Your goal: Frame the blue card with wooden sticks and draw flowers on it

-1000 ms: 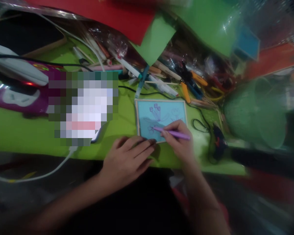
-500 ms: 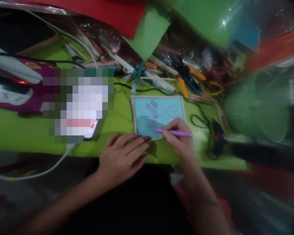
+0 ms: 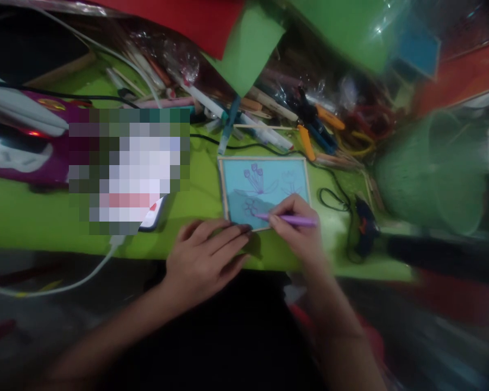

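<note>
A small blue panel (image 3: 236, 176) with a pale narrow frame lies on the green tabletop (image 3: 199, 195). It bears purple line drawings of flowers: a bunch at the top, one at the right and a single bloom at the lower left. My right hand (image 3: 295, 228) is closed round a purple pen (image 3: 299, 220), whose tip is at the lower flower. My left hand (image 3: 207, 255) lies flat with its fingers stretched out, fingertips on the panel's lower left edge. Part of the right flower is hidden behind my right hand.
At the left lies a phone (image 3: 150, 217), mostly pixelated, with a white cable (image 3: 85, 279). Markers, sticks and orange-handled pliers (image 3: 305, 142) crowd the back. A green basket (image 3: 427, 174) and a dark corded tool (image 3: 364, 228) are at the right.
The view has shifted slightly. My right hand and the pen have moved a little at the lower flower, whose lines look somewhat fuller. My left hand stays at the panel's edge.
</note>
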`<state>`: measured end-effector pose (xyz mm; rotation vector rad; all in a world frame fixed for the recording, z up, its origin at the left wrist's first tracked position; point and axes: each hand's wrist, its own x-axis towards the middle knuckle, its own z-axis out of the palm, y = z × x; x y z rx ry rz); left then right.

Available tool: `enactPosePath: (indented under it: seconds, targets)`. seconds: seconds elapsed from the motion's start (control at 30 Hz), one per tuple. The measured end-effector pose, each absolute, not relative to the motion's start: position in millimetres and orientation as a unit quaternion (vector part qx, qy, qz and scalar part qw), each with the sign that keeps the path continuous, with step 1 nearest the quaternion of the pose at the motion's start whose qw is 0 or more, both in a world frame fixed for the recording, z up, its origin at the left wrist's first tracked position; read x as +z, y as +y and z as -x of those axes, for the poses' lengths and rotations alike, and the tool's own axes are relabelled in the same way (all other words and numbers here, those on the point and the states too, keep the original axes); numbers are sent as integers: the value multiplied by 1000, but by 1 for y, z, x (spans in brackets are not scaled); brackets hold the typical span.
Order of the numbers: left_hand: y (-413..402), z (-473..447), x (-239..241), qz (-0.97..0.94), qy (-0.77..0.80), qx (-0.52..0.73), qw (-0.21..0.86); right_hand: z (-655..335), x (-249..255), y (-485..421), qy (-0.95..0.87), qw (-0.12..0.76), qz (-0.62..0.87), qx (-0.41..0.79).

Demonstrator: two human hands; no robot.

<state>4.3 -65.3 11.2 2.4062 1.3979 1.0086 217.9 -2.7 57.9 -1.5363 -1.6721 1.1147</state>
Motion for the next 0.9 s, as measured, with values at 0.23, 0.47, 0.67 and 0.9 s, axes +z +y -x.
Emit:
enactPosePath:
  seconds: [0.23,0.47,0.67,0.9]
  targets:
    - [-65,-4,11,-813,470,332,94,-223,54,-5,-625,298,575,436]
    - [-63,-5,14,-813,465,337,89,-225,56,-6,-624,298,567,447]
    - [-64,-5,14,-814,469,329,91,-225,58,-7,-605,312,576,452]
    - [-64,-5,11,-814,463,340,87,-227,56,-8,-573,353,575,466]
